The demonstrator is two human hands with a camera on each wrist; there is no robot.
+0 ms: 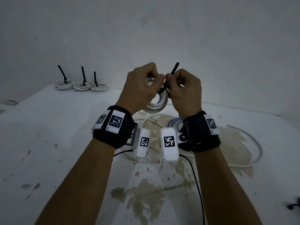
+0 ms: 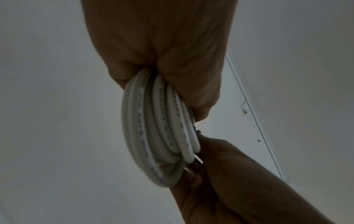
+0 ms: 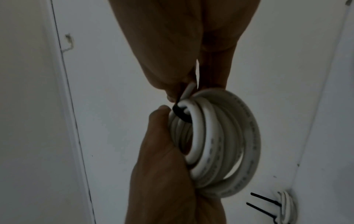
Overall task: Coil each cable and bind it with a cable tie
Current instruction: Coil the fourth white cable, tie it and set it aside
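Both hands hold a coiled white cable [image 1: 158, 103] up above the table. My left hand [image 1: 142, 85] grips the coil [image 2: 162, 133] with curled fingers at its top. My right hand [image 1: 180, 88] pinches a black cable tie [image 1: 172, 73] that wraps round the coil's strands; the tie's free tail sticks up past the knuckles. In the right wrist view the black tie [image 3: 181, 112] loops over the white coil [image 3: 220, 144] just below my right fingertips [image 3: 172, 94], with the left hand [image 3: 162, 159] cupping the coil from below.
Three bound white coils [image 1: 81, 85] with upright black tie tails stand at the table's far left edge. A loose white cable [image 1: 253, 143] and a blue cable [image 1: 176, 123] lie on the stained white table [image 1: 56, 159] under my wrists. A wall rises behind.
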